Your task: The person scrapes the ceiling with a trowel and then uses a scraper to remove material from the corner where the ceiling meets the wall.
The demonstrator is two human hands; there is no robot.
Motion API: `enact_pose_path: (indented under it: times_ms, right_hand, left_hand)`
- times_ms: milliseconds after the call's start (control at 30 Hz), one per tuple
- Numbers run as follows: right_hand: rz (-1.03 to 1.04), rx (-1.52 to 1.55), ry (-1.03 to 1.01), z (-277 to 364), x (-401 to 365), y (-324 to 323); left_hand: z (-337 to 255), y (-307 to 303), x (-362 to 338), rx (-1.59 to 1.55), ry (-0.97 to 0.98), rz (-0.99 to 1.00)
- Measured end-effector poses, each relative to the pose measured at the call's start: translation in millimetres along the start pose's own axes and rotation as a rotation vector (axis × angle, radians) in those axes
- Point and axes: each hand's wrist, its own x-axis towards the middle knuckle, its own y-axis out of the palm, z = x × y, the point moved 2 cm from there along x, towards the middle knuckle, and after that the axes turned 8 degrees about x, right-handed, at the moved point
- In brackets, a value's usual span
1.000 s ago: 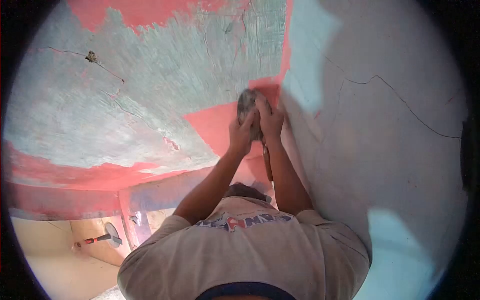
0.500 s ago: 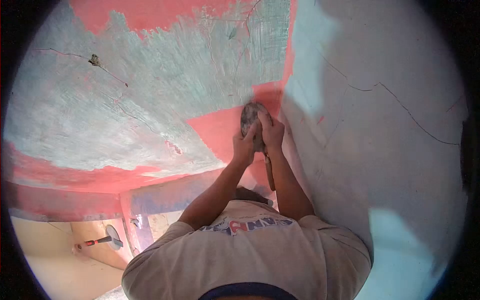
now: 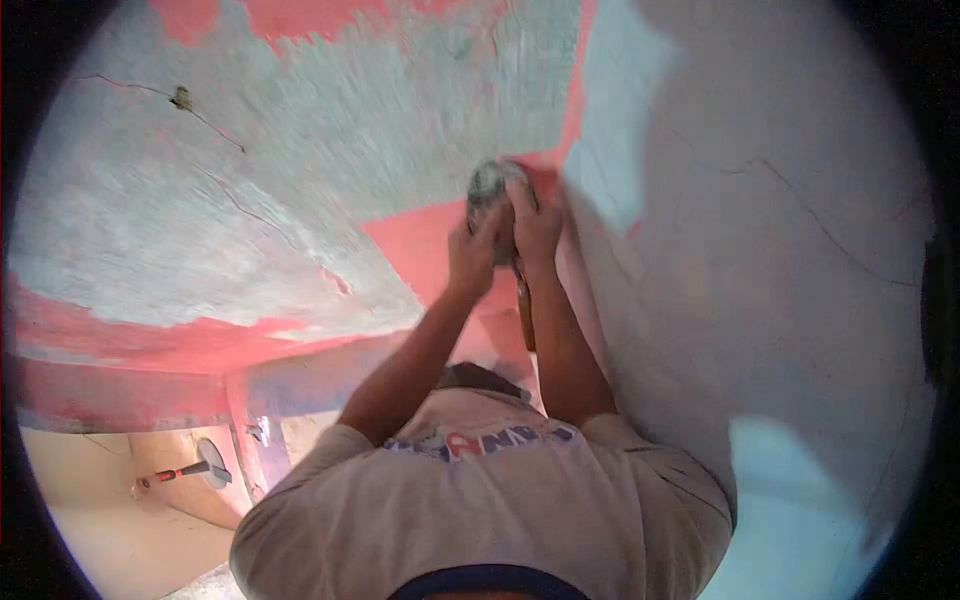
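Observation:
Both hands hold a rounded, dusty grey tool whose exact kind I cannot tell. My left hand [image 3: 470, 252] is wrapped around its left side, and my right hand [image 3: 535, 225] grips the right side with the thumb laid over the top. The upper part of the grey tool [image 3: 488, 182] shows above my fingers; the rest is covered by them. From its lower end a thin brown handle-like piece [image 3: 526, 312] extends down beside my right forearm. The tool overlaps a pink patch [image 3: 415, 245] of the painted surface, close to the corner.
Grey-turquoise patches and cracks mark the pink-painted surface [image 3: 290, 150]. On the right stands a grey wall [image 3: 780, 300] with a long crack. At lower left, a red-and-black handled object [image 3: 175, 474] lies across a pale disc [image 3: 213, 464].
Both hands and the tool have moved up and slightly left in view, with the arms stretched further out. The whole view has shifted a little.

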Motion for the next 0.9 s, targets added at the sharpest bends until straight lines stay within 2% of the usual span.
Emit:
enact_pose_path:
  times_ms: [33,100,167,200,267,300,367,467,500,600,700,733,800,833,900]
  right_hand:
    - [0.014,-0.008,-0.134,16.5,1.3,0.4]
    - [-0.012,-0.039,-0.121,12.5,-5.9,-8.0]
    - [0.014,-0.156,0.16,-5.1,-4.4,-7.9]
    - [0.002,-0.082,0.104,-20.0,-12.1,-10.8]
    - [-0.027,0.047,0.011,-50.7,-25.3,-15.4]
    - [-0.019,0.005,0.052,-46.4,-20.0,-12.7]
    - [-0.001,-0.103,0.146,-27.1,1.9,-3.0]
    - [0.045,0.036,-0.115,9.9,11.3,3.2]
    - [0.056,-0.02,-0.184,-1.3,17.0,-0.2]
    - [0.034,-0.087,0.055,-9.1,-11.0,-15.0]
    - [0.025,0.015,0.107,-44.8,-9.8,-13.2]
    - [0.03,0.024,0.125,-37.2,-7.4,-8.6]
    - [0.071,0.045,-0.005,6.2,7.2,2.6]
    - [0.091,0.052,-0.065,24.4,10.0,6.3]
    - [-0.02,-0.07,-0.214,2.9,8.8,-2.2]
  left_hand:
    - [-5.5,2.1,3.5,-0.119,0.009,0.063]
    - [-18.0,9.2,-1.0,-0.256,0.021,0.116]
    - [4.4,6.6,-6.4,-0.056,0.068,-0.014]
    - [15.5,2.6,-7.7,0.047,0.099,-0.085]
    - [36.4,-3.2,-4.6,-0.026,0.082,-0.086]
    - [43.5,-2.0,-9.4,-0.069,0.056,-0.086]
    - [6.9,-1.2,2.6,-0.136,-0.004,0.014]
    - [-10.8,3.2,0.7,-0.219,-0.019,0.078]
    - [-13.5,4.7,2.2,-0.237,0.004,0.096]
    - [23.4,3.1,-7.0,-0.117,0.066,0.021]
    - [35.8,7.1,-14.0,-0.238,-0.023,-0.08]
    - [22.9,5.3,-7.5,-0.169,0.015,-0.063]
    - [-4.3,1.2,7.6,-0.034,0.062,-0.028]
    - [-16.5,5.8,6.0,-0.185,0.008,0.038]
    - [-9.2,5.5,-0.7,-0.16,0.029,0.061]
